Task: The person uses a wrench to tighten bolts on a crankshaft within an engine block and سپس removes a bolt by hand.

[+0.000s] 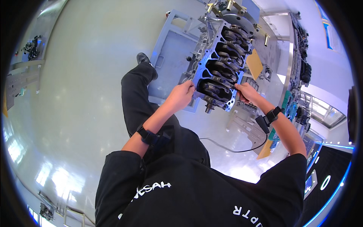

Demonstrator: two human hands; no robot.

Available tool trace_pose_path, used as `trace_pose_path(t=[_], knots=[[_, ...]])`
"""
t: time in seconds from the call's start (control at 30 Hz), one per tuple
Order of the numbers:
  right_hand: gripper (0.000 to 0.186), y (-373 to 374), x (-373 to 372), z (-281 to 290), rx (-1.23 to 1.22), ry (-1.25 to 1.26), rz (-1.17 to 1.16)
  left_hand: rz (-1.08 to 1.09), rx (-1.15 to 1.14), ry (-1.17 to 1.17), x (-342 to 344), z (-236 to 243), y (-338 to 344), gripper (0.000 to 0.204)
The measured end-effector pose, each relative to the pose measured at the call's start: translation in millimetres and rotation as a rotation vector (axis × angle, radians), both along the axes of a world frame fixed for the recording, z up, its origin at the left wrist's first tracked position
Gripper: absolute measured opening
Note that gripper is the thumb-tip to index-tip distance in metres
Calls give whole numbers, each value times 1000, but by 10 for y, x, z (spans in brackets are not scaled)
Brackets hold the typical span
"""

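One silver, oblong metal engine block [201, 69] is showing its open side

The left hand [184, 94], fingers curled, is touching its near-left corner; the right hand [247, 93], half closed, is touching its near-right edge; the block is extending beyond both. Whether either is gripping, one cannot tell. One dark steel crankshaft [227, 60] is lying inside, apparently seated already, uncovered. What is left is not showing.

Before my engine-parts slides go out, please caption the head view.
Left hand and right hand at opposite sides of an engine block with exposed crankshaft.
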State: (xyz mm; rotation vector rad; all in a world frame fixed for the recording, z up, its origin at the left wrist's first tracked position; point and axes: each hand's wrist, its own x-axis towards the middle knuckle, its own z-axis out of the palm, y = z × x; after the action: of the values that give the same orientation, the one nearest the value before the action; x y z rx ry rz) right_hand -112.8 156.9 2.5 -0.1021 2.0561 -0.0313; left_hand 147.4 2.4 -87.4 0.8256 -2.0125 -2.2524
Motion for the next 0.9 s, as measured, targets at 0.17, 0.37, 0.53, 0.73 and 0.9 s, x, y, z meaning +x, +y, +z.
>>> trace_pose_path(t=[0.17, 0.37, 0.53, 0.73, 0.9], knots=[[33, 63, 132, -26, -92, 439, 1375, -4, 4, -49, 193, -99, -55, 18], [37, -69, 150, 33, 113, 94, 169, 38, -19, -19, 192, -185, -97, 17], [44, 204, 66, -200, -225, 582, 1189, 9, 17, 17, 137, -113, -104, 16], [40, 73, 93, -42, -64, 300, 681, 31, 6, 24, 101, -188, -5, 16], [39, 36, 155, -50, -130, 549, 1113, 3, 0, 1, 41, -198, 19, 17]])
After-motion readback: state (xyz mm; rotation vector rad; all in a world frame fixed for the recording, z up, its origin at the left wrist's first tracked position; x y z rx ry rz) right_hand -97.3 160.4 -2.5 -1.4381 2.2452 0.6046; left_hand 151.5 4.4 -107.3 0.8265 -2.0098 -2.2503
